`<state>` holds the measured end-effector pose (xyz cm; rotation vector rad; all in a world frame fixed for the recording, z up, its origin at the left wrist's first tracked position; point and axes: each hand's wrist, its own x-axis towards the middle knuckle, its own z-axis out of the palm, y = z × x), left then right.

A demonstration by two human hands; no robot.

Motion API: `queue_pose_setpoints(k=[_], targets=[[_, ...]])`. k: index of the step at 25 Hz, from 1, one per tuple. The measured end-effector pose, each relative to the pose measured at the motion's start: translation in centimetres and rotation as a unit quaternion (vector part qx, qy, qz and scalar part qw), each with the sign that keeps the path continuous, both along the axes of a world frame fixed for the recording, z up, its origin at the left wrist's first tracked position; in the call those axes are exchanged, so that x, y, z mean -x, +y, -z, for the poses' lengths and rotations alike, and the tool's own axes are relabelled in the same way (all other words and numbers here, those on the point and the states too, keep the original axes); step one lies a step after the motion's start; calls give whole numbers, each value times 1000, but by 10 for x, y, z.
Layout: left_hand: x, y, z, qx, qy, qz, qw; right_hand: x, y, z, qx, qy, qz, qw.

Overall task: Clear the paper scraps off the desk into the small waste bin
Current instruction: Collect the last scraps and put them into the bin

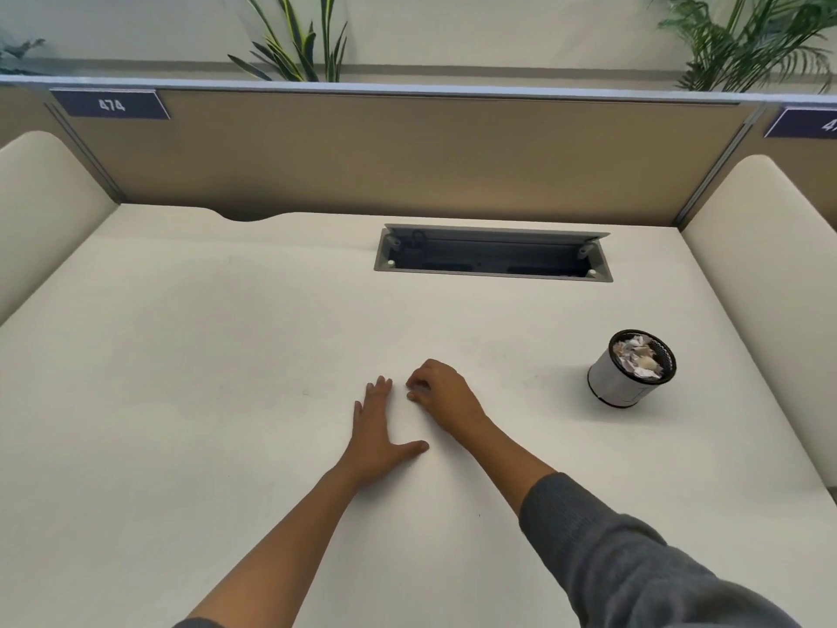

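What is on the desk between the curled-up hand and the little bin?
Nothing: in the head view, only bare desk lies between the right hand and the small waste bin, which holds crumpled paper scraps.

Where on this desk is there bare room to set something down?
The desk is bare left of the left hand, and between the hands and the cable tray. Crowded: right hand and the waste bin.

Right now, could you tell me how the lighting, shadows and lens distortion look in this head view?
In the head view the light is soft and even, with no glare on the desk; faint shadows sit under the left hand, the right hand and the waste bin; the wide lens bows the partition; the plants look slightly soft.
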<state>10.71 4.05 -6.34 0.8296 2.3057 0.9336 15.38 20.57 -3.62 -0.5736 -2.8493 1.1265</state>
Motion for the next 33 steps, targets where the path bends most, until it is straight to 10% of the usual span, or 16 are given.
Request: queue_pose_setpoints(k=[8,13,19,33], targets=[[0,0,0,-9,-16,-11,1000,-2,-16,12,-192,-21,-53,980],[0,-1,-1,-2,-7,-9,1000,-25,-8,9,25,13,89,996],[1,-1,2,4,-3,-7,1000,-92,55,-30,186,168,273,929],[0,0,0,6,7,-12,1000,-203,180,-85,14,193,350,916]])
